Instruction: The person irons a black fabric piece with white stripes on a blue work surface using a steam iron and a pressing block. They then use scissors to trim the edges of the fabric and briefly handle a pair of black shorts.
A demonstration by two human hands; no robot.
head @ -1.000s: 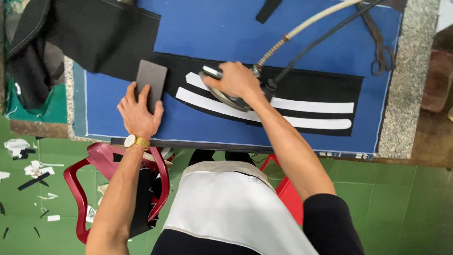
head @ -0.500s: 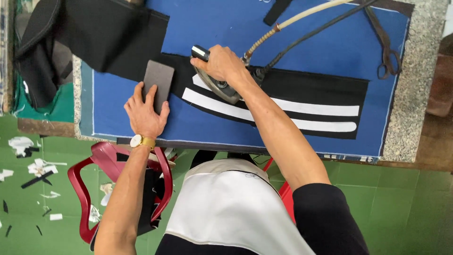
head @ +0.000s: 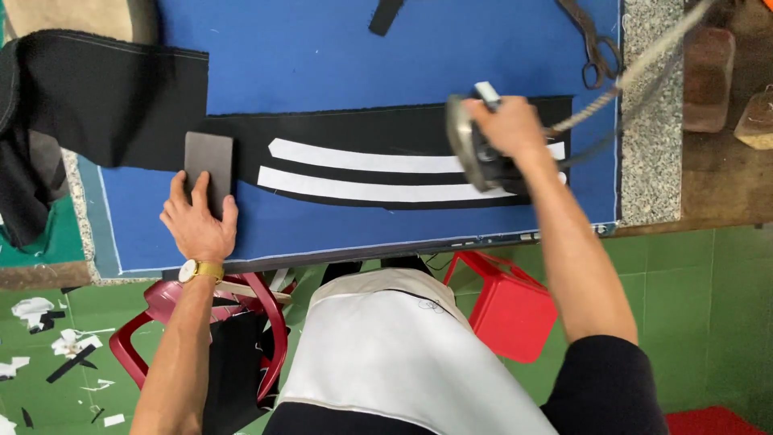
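Ironing station, seen from above. The right hand was closed around the handle of the iron, which was tipped on its side at the right end of the black fabric. The left hand lay flat, fingers spread, pressing a grey block onto the fabric's left end. Two white strips ran along the fabric between block and iron. The fabric lay on a blue pad; scissors lay above the fabric's right end.
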